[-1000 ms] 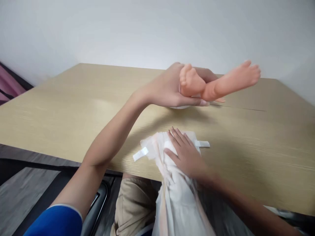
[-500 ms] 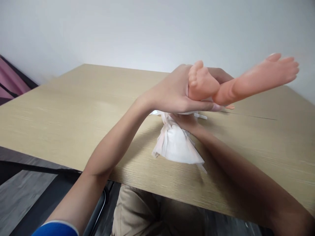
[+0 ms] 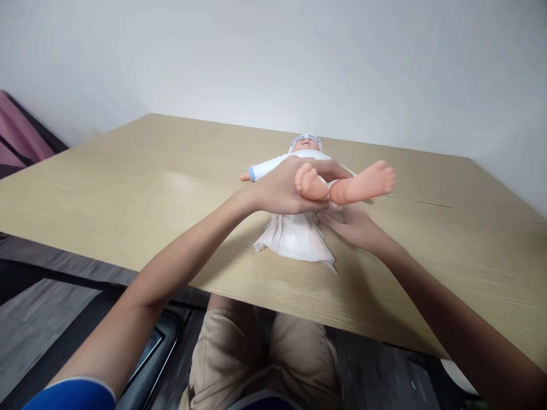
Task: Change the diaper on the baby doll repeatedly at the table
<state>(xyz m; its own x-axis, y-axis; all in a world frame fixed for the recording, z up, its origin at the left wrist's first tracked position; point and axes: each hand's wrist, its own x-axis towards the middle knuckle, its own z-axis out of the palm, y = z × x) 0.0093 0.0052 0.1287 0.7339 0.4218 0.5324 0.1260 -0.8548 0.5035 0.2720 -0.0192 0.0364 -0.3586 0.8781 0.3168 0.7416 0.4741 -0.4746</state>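
Since a second ago the diaper has slid up from the near edge, and the doll now shows whole, lying on its back with its head away from the person. It rests past the middle of the table, with the diaper's far end tucked beneath its bottom.

The left hand is closed round the ankles and holds both legs clear of the surface. The right hand lies low beside the diaper, fingers reaching under the thigh. Whether they pinch the fabric or just press it, I cannot tell from where I stand.

To my eye the pad is being seated. That would go best with the legs kept lifted just enough, the back edge drawn level with the waist, and the crumpled front smoothed flat.

The diaper is soft, white and papery, gathered into folds. The doll is smooth, peach-coloured plastic in a white top with blue cuffs and a printed cap. The table is pale wood-grain laminate under a plain wall. The person's khaki trousers show below.
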